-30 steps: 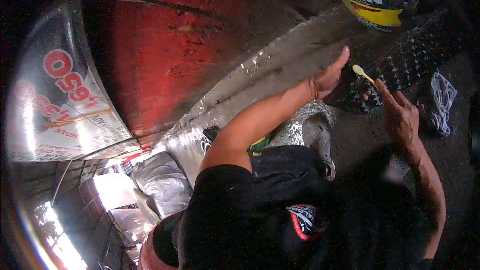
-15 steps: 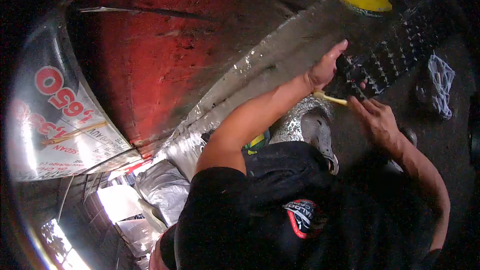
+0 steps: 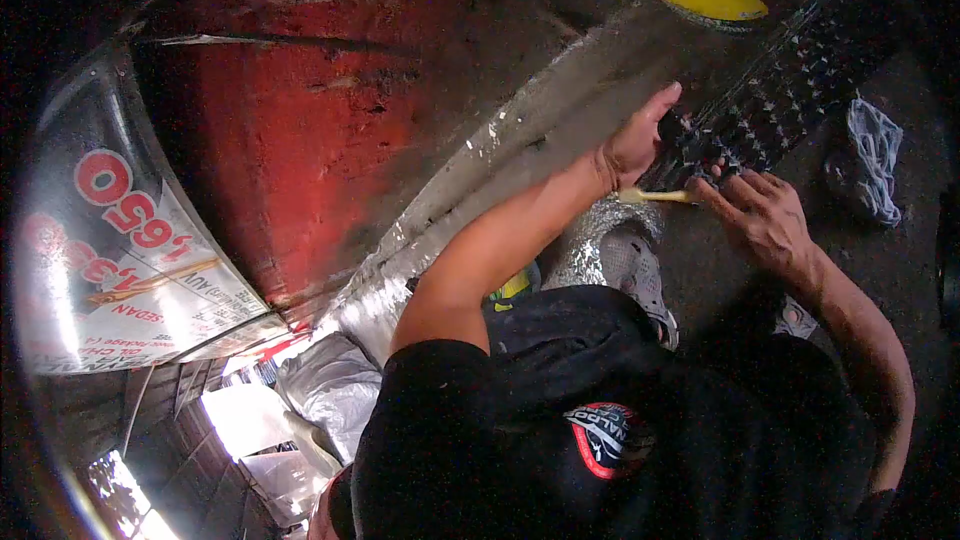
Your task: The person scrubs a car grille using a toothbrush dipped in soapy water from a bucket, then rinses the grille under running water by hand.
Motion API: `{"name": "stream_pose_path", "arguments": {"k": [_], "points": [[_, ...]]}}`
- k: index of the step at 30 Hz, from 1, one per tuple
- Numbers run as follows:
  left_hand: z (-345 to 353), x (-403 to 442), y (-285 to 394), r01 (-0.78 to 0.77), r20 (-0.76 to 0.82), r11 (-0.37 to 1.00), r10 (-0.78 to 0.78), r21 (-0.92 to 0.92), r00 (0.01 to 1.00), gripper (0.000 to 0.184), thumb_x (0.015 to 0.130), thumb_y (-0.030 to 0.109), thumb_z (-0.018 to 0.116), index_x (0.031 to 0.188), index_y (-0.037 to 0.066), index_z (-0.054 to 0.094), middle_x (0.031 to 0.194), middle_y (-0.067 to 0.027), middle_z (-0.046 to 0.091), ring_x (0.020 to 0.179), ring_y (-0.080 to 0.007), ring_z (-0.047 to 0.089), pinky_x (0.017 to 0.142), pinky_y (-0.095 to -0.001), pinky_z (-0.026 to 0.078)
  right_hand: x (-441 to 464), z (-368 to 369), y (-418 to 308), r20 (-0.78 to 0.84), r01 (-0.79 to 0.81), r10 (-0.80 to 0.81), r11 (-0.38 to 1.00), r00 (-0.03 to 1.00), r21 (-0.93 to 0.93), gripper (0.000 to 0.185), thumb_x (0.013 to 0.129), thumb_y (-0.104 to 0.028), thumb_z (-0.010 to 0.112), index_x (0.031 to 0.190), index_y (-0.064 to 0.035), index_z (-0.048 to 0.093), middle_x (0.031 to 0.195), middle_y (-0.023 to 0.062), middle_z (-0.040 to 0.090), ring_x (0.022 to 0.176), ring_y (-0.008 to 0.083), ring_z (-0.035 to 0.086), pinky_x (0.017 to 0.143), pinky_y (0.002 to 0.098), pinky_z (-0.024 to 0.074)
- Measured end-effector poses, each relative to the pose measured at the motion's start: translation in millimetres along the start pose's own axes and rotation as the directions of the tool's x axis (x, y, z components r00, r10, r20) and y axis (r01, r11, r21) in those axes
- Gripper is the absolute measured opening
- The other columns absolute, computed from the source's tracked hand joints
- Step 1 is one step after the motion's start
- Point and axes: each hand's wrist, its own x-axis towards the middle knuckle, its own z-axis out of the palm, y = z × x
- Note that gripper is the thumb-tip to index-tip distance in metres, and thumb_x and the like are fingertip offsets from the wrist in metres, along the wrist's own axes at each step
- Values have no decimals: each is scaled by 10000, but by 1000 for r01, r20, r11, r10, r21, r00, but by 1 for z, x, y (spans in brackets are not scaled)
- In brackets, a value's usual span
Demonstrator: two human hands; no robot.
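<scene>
My left hand point(image 3: 637, 143) is closed around a dark part, thumb pointing up, with most of its fingers hidden behind it. The shape of that part is lost against the black background. Close by on the right, my right hand point(image 3: 765, 215) grips a thin, pale yellow handle point(image 3: 655, 196) whose blunt end points left, below my left wrist. Its other end disappears among my fingers and the dark part. Behind both hands lies a black, mat-like sheet point(image 3: 790, 105) with rows of pale, shiny spots.
A dark bucket with a yellow label point(image 3: 715, 0) stands at the top. A crumpled clear plastic bag point(image 3: 875, 160) lies on the floor at the right. A shoe point(image 3: 635, 270) is below my hands. On the left are a red-and-black surface point(image 3: 300, 140) and a printed price banner point(image 3: 140, 250).
My right hand has shifted slightly up, closer to the dark part, and the yellow handle has turned nearly level. The view has moved a little; my left hand keeps its hold.
</scene>
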Motion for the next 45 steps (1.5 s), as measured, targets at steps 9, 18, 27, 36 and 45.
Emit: {"name": "stream_pose_path", "arguments": {"k": [9,18,27,36,45], "points": [[-7,4,-1,100,23,982,-97,-162,995,738,928,623,331,1314,15,494,1152,-174,630,964,-290,647,895,-422,512,-57,-8,102,-253,-416,362,885,897,-209,454,791,-8,561,1236,-100,569,970,125,634,867,296,629,656,358,518],[-3,1,-1,95,-53,994,-98,-55,994,852,903,696,265,1323,-18,468,1182,-184,610,991,-304,637,916,-423,501,-54,23,55,-299,-413,416,908,859,77,519,746,-7,638,1241,-144,567,769,68,551,672,241,573,543,347,473],[-6,-4,-4,-12,-217,991,42,135,975,1020,812,801,218,1313,-58,446,1205,-257,574,1046,-384,605,973,-495,453,-31,48,19,-119,-393,487,806,865,444,495,817,-79,586,1296,-171,503,943,159,627,729,390,620,625,427,509],[8,-15,4,-48,-85,997,42,-67,995,896,878,721,298,1336,-37,436,1221,-198,586,1080,-304,605,983,-426,459,-21,-20,21,26,-669,670,738,742,83,406,829,-98,555,1227,-175,555,892,149,636,734,371,634,604,446,503],[-45,-9,-33,-52,-18,640,103,766,995,306,865,207,667,1131,59,644,1057,-23,663,956,-120,582,860,-287,455,3,-88,23,291,-631,573,757,767,173,227,836,-125,584,1041,-102,680,813,178,664,678,347,646,620,422,507]]}}
